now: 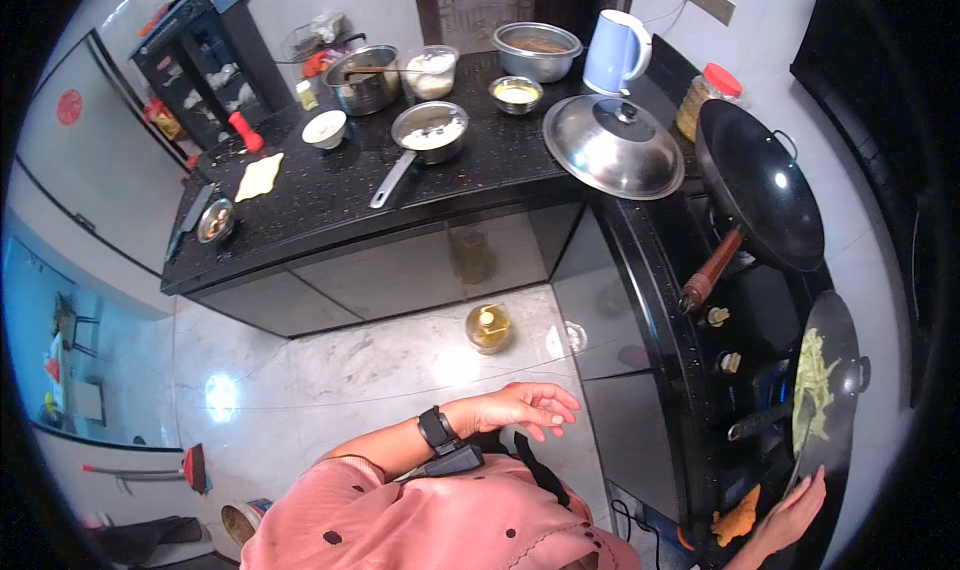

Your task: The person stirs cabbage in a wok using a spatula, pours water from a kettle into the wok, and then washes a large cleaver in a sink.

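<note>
Shredded green vegetable (814, 382) lies in a dark wok (840, 322) over a lit burner at the right. My right hand (796, 511) is closed around the handle end of a spatula (801, 457), whose head reaches into the shreds. The wok's own handle (757, 423) points left, away from my hand. In front of my body hangs my left hand (536, 411), fingers loosely curled and apart, touching nothing; a dark band circles its wrist. An orange cloth (737, 516) lies beside my right forearm.
A second wok (765, 187) with a wooden handle stands on the rear burner. Beside it are a domed steel lid (613, 146) and a blue kettle (616, 52). A saucepan (430, 131) and bowls stand on the black counter. An oil bottle (489, 328) stands on the floor.
</note>
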A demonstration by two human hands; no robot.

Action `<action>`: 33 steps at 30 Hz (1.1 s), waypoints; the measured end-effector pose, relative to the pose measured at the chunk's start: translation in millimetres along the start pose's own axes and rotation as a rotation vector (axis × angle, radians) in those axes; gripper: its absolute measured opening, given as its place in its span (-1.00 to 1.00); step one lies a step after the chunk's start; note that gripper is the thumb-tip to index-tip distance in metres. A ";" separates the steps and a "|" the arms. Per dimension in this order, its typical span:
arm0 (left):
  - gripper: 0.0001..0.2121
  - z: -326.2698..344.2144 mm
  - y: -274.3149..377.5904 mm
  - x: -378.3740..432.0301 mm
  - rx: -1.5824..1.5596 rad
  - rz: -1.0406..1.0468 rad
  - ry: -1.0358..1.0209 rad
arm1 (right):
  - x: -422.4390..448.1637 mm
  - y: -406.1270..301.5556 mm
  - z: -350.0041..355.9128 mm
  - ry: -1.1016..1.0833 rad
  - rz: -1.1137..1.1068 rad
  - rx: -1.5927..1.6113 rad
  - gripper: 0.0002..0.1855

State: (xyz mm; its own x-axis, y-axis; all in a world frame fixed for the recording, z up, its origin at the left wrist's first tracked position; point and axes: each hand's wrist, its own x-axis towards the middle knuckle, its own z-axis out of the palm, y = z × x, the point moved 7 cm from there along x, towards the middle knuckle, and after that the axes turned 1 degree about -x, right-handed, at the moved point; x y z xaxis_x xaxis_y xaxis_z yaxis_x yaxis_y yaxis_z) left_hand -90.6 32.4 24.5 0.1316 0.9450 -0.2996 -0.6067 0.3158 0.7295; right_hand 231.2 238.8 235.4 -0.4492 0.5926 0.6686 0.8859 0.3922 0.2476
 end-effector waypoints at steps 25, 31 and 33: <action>-0.73 -200.4 68.6 -165.8 0.086 0.268 0.588 | -57.5 -380.1 77.2 -0.832 -0.303 0.849 -0.62; -0.69 -280.3 164.4 -261.7 0.903 0.450 1.274 | 92.0 -509.4 40.4 -0.595 -0.247 1.166 -0.65; -0.69 -291.9 185.6 -268.5 1.073 0.480 1.290 | 129.5 -522.1 53.3 -0.563 -0.120 1.380 -0.65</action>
State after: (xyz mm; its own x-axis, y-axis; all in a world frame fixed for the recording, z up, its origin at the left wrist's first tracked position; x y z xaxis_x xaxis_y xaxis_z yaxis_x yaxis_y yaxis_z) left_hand -467.4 -187.7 60.8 -0.8674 0.4639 0.1800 0.4124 0.4679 0.7817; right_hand -295.7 148.3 155.3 -0.7787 0.5700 0.2620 0.1821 0.6051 -0.7750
